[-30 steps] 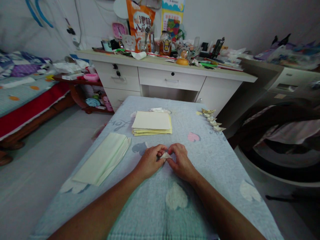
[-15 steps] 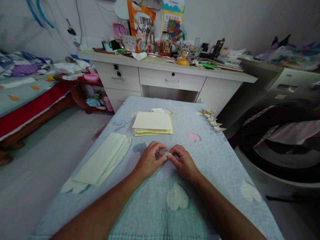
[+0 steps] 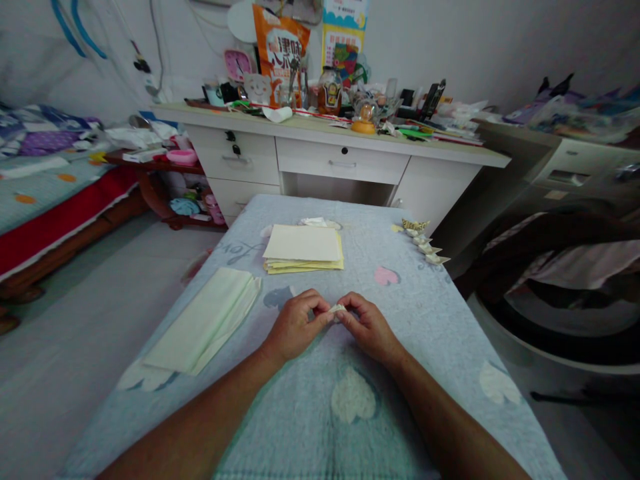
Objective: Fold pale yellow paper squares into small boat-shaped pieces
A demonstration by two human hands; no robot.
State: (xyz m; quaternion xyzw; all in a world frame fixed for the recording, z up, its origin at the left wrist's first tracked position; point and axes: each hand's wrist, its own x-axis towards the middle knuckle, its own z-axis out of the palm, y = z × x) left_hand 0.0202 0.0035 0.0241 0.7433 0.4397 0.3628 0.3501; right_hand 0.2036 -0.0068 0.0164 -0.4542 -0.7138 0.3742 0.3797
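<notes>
A small folded piece of pale paper (image 3: 337, 309) is pinched between my two hands above the cloth-covered table (image 3: 400, 373). My left hand (image 3: 299, 321) grips its left end with thumb and forefinger, and my right hand (image 3: 369, 325) pinches the right end. Fingertips hide part of the paper. Beyond them lies a stack of cream and yellow paper sheets (image 3: 303, 243). To the left rests a pile of long, pale green folded paper (image 3: 203, 320). Several small folded paper boats (image 3: 425, 245) stand in a row near the table's far right edge.
A white desk (image 3: 345, 160) crowded with jars, a bag and a pink clock (image 3: 237, 65) stands behind the table. To the right is a washing machine (image 3: 565, 193) with cloth hanging from its door. A bed (image 3: 55, 180) is at the left.
The fingers of both hands have shifted slightly on the folded paper, and more of it shows between them. My left fingers have curled closer together. The view has moved a little.
</notes>
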